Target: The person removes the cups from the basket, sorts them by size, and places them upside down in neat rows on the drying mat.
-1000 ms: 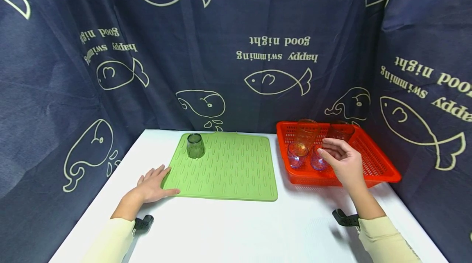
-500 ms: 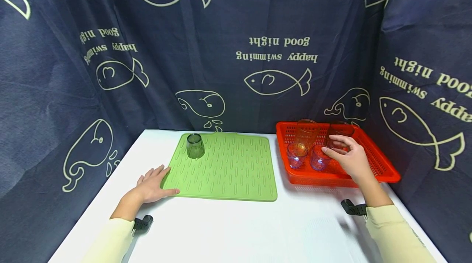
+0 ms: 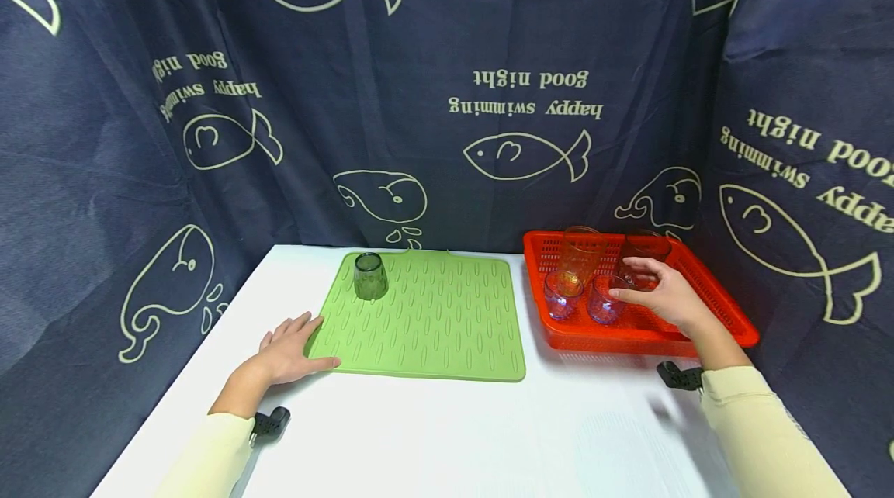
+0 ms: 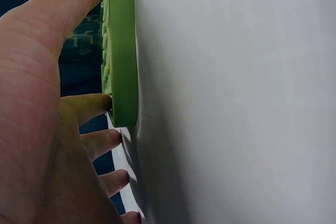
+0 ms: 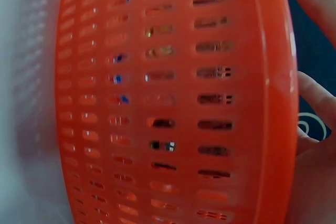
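Observation:
My left hand [image 3: 286,354] rests at the front-left corner of a green drying mat [image 3: 433,319], thumb and index finger on it. In the left wrist view the other fingers touch the white table beyond the mat [image 4: 124,56]. A dark green glass [image 3: 370,278] stands on the mat's back-left part. My right hand [image 3: 667,298] is over the red plastic basket [image 3: 722,308], fingers spread and bent around the near side of a dark tall glass [image 3: 644,243]. Contact cannot be made out. Its thumb is by a purplish glass [image 3: 604,306].
Also in the basket are a second purplish glass [image 3: 563,298] and a tall amber glass [image 3: 582,250]. The basket's slotted wall [image 5: 247,98] stands between the right wrist camera and the glasses. A dark blue curtain [image 3: 419,95] hangs behind and beside the white table [image 3: 433,436].
My right hand has moved right and slightly forward, from above the right purplish glass toward the dark tall glass, and lowered a little. My left hand has stayed still.

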`<action>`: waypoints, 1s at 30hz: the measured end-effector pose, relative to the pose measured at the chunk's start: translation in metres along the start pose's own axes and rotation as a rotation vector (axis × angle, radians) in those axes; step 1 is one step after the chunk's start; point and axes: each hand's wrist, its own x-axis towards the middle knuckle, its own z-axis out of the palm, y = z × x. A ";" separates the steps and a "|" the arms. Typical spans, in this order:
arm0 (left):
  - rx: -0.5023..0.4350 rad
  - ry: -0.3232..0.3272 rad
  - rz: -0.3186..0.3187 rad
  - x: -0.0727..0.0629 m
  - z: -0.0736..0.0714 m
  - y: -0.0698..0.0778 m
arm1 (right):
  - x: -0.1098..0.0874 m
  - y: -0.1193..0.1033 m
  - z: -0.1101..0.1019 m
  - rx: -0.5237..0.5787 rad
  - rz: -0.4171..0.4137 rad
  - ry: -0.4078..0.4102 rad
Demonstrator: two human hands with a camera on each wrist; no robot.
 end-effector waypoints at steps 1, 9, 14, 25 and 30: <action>-0.002 0.002 0.001 0.000 0.000 0.000 | 0.001 0.001 0.000 -0.004 -0.006 -0.006; 0.000 0.011 0.003 -0.001 0.002 -0.002 | 0.011 0.010 -0.002 -0.050 -0.005 -0.069; 0.001 0.027 0.005 -0.001 0.003 -0.003 | 0.015 0.013 0.000 -0.053 0.012 -0.094; -0.068 0.108 0.063 0.001 0.006 0.008 | 0.020 0.025 0.000 -0.077 0.015 -0.115; -0.119 0.137 0.117 0.003 0.008 0.019 | 0.022 0.030 0.000 -0.089 0.008 -0.119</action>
